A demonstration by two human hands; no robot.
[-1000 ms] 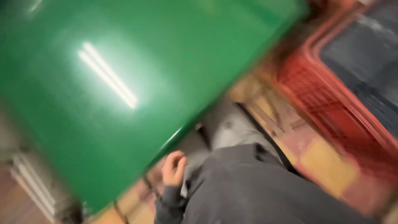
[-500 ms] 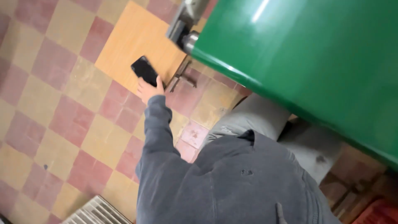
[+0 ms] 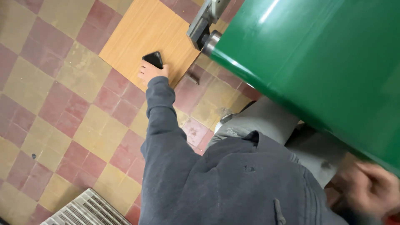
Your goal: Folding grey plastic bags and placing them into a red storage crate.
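My left hand (image 3: 151, 71) reaches out in a dark grey sleeve and grips the near end of a black phone (image 3: 153, 59). The phone rests on a light wooden board (image 3: 137, 29) that lies over the tiled floor. My right hand (image 3: 366, 187) is at the bottom right, just under the edge of a large green metal body (image 3: 316, 62). It is blurred, with the fingers curled; I cannot tell whether it holds anything. My grey top and grey trousers (image 3: 271, 121) fill the lower middle.
The floor (image 3: 54, 108) is red and yellow checked tile. A grey metal fitting (image 3: 204, 23) sticks out of the green body's end, above the board. A small metal piece (image 3: 191, 78) lies beside the board's edge. A white metal grate (image 3: 87, 210) lies at the bottom left.
The view has swung from the green body down to the floor. My left hand, which held the phone above the board's edge, now has it down on the board.
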